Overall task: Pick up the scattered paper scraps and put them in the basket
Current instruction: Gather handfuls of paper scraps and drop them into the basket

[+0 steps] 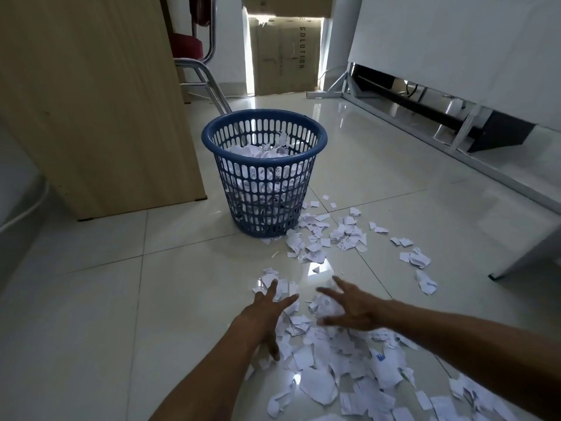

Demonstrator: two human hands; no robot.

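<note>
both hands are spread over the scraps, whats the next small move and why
Probably bring the left hand and right hand together to scoop the scraps between them; both are open, holding nothing, and the basket stands just ahead.

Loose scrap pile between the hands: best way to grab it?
Scoop it from both flanks: left hand and right hand, both open, close inward under the scrap pile. The pieces lie flat, thin and loose on the tile floor, so a single-sided pinch would likely lift few.

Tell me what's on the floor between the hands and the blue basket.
Head view: a scatter of paper scraps trails across the floor from the hands, left hand and right hand, to the blue basket.
</note>
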